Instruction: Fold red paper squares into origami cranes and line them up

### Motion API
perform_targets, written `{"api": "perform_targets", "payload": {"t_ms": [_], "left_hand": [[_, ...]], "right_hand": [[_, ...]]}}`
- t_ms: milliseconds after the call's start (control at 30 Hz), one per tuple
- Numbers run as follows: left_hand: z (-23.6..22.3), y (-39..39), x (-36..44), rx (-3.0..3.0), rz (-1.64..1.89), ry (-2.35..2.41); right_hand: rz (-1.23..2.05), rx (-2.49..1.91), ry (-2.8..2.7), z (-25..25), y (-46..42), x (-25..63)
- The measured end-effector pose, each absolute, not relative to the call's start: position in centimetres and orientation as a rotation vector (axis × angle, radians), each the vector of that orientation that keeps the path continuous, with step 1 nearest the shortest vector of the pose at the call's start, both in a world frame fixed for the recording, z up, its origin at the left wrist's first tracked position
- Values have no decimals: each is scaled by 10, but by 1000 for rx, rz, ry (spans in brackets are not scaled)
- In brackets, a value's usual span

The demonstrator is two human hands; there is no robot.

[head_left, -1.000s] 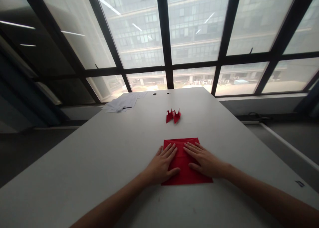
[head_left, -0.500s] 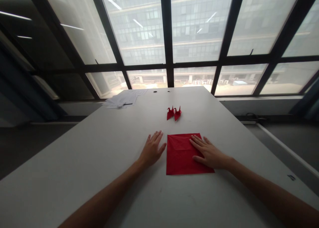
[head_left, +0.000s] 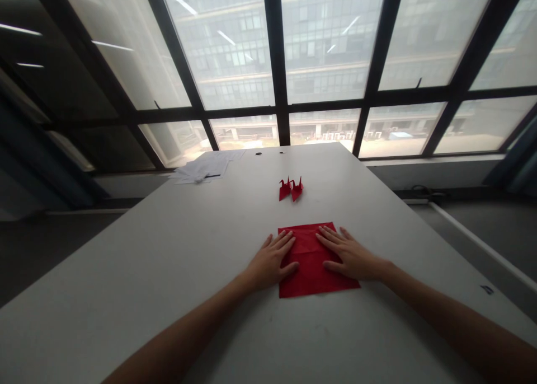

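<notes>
A square sheet of red paper (head_left: 308,272) lies flat before me, with faint creases across it. My left hand (head_left: 273,261) rests on its left side, fingers stretched out and thumb apart. On the right side of the sheet lies my right hand (head_left: 346,255), also open and palm down. Both hands cover parts of the side edges. Beyond the sheet stand two folded red paper cranes, a left one (head_left: 285,191) and a right one (head_left: 297,191), close together; neither hand touches them.
The white table (head_left: 168,261) stretches away toward a large window wall. Loose white papers (head_left: 201,167) with a dark pen (head_left: 212,176) lie at the far left. A small dark mark or object (head_left: 487,289) sits near the right edge.
My left hand has moved right, from the table beside the sheet onto its left side. My right hand stays on the paper. The view has shifted slightly.
</notes>
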State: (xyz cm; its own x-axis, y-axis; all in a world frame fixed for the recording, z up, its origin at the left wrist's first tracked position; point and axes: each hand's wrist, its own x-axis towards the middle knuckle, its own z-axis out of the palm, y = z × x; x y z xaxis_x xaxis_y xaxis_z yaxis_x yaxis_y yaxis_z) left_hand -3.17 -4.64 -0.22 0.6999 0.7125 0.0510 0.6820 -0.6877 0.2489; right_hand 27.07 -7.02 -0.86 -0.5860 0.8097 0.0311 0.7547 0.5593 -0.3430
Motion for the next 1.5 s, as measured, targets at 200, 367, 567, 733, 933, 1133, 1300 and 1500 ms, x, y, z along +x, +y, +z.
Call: {"api": "perform_targets", "payload": {"t_ms": [200, 367, 567, 733, 933, 1133, 1300, 1500], "left_hand": [[-3, -46, -31, 2686, 214, 1125], [1, -46, -30, 2678, 193, 1121], [8, -50, -30, 2724, 39, 1078], [12, -52, -30, 2719, -37, 1066], [14, -54, -32, 2708, -27, 1060], [11, -53, -34, 2712, 83, 1022], [10, -52, -34, 2720, 104, 1025], [11, -53, -32, 2717, 78, 1033]], "right_hand": [[445, -1326, -2600, -7, -70, 271], [440, -1333, -2604, -8, -69, 272], [361, -1353, -2602, -15, -68, 271], [297, -1431, -2593, -18, -65, 277], [281, -1417, -2546, -18, -58, 288], [312, -1332, -2453, -11, -58, 285], [455, -1267, -2545, -8, -59, 284], [464, -1282, -2543, -11, -56, 286]]}}
